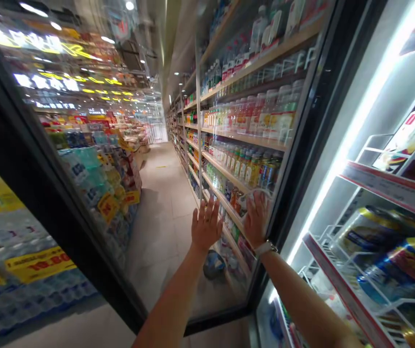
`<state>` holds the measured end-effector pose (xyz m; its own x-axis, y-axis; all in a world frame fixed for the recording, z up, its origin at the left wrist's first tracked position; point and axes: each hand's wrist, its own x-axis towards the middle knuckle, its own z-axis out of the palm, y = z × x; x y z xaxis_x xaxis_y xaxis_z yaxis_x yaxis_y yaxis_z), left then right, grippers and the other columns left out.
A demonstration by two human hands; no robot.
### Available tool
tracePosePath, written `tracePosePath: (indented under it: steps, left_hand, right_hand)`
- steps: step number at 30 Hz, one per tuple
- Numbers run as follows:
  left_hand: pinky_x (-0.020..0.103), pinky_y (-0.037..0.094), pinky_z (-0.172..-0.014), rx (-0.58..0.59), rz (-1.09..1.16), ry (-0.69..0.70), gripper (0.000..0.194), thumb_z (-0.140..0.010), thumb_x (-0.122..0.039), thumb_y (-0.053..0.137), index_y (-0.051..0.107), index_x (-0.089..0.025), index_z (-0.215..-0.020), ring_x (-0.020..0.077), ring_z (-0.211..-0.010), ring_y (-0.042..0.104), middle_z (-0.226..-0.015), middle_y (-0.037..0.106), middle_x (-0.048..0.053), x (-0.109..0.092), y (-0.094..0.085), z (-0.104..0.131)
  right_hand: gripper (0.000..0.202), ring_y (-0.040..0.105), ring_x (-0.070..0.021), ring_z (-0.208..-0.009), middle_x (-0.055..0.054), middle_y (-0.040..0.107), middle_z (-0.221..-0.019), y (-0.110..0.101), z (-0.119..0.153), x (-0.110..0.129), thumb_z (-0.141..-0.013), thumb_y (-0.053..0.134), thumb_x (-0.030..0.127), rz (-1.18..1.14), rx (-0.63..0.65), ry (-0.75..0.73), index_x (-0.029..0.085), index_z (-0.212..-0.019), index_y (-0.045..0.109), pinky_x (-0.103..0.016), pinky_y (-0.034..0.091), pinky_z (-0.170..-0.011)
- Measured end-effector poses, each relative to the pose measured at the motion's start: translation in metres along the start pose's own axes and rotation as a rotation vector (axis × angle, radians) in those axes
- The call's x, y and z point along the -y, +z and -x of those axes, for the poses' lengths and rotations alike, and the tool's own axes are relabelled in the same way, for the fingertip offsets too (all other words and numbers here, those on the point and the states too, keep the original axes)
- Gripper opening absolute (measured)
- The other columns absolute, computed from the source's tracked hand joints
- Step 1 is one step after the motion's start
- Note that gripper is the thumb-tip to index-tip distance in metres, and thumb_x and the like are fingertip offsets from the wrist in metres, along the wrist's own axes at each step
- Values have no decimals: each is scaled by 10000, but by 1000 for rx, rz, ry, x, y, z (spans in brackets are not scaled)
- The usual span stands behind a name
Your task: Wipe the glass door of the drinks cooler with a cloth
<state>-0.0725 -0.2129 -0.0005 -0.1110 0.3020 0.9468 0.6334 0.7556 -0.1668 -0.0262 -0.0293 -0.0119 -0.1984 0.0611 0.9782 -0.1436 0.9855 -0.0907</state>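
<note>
A glass door (164,270) with a black frame stands open in front of me. My left hand (206,226) is raised before the glass near the middle, fingers spread, holding nothing. Farther right, my right hand (256,220) lies over a pale, crumpled patch, perhaps a cloth (242,200), against the glass close to the frame's right side. Its fingers point upward, and a watch (265,248) is on that wrist. How firmly either palm touches the glass cannot be made out.
On the right, a lit cooler holds cans (403,270) on wire racks with red-edged shelf strips (392,188). Shelves of bottles (251,116) show through the glass beside an aisle (156,203). Stacked bottle packs (84,179) stand left, and a dark round object (214,264) shows low down.
</note>
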Motion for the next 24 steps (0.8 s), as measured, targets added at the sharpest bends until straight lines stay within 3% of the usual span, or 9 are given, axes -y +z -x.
tracePosePath:
  steps: [3, 6, 8, 13, 15, 17, 22, 24]
  left_hand:
    - [391, 82, -1247, -39, -45, 18, 657, -967, -364, 470, 235, -185, -1554, 238, -1470, 295, -1512, 424, 98, -1, -2, -1]
    - [391, 83, -1248, -57, -50, 23, 663, -960, -363, 484, 247, -173, -1550, 237, -1478, 270, -1506, 430, 101, -2, -2, -2]
    - [394, 85, -1249, -48, -26, 12, 664, -959, -365, 492, 250, -184, -1550, 237, -1476, 278, -1502, 437, 102, -1, -1, -2]
    - [401, 78, -1249, -45, -5, -2, 654, -962, -374, 500, 260, -207, -1548, 243, -1469, 300, -1488, 465, 100, 1, 3, -1]
    - [397, 82, -1248, -53, -32, 5, 642, -969, -384, 479, 268, -198, -1545, 240, -1470, 300, -1484, 472, 102, 2, 4, -1]
    - [397, 93, -1246, -60, -55, 11, 638, -971, -388, 469, 268, -193, -1545, 240, -1463, 317, -1482, 475, 108, 2, 4, -2]
    - [400, 98, -1243, -64, -30, 9, 662, -955, -378, 502, 270, -187, -1546, 251, -1442, 362, -1474, 477, 124, 2, 4, -1]
    - [406, 104, -1242, -59, -10, 4, 666, -953, -380, 504, 267, -193, -1547, 257, -1433, 378, -1476, 475, 124, 2, 4, -1]
  right_hand:
    - [729, 202, -296, -1509, -85, 279, -1622, 6, 69, 15, -921, 353, 55, 1, 20, 41, 330, -1572, 175, -635, 413, -1101]
    - [714, 192, -286, -1512, -99, 296, -1613, 8, 89, 22, -928, 342, 61, 8, 10, 70, 315, -1574, 178, -595, 491, -1048]
    - [689, 196, -295, -1511, -108, 311, -1604, 7, 69, 16, -937, 334, 79, 1, 1, 92, 310, -1572, 198, -614, 474, -1055]
    - [639, 184, -307, -1515, -129, 267, -1614, 1, -21, -18, -948, 286, 104, 18, -112, 138, 248, -1568, 232, -652, 367, -1124]
    - [618, 212, -303, -1508, -131, 289, -1605, 2, -29, -26, -953, 284, 114, 4, -156, 138, 239, -1557, 265, -650, 352, -1135]
    - [599, 245, -303, -1498, -130, 310, -1597, 5, -10, -27, -959, 300, 126, -23, -155, 160, 246, -1546, 292, -653, 336, -1143]
    - [582, 259, -286, -1492, -133, 310, -1597, 18, 104, -8, -976, 325, 139, -49, -48, 289, 269, -1542, 274, -608, 376, -1134]
    - [577, 262, -289, -1490, -131, 317, -1591, 21, 136, -2, -980, 338, 151, -50, -19, 302, 277, -1540, 274, -607, 404, -1112]
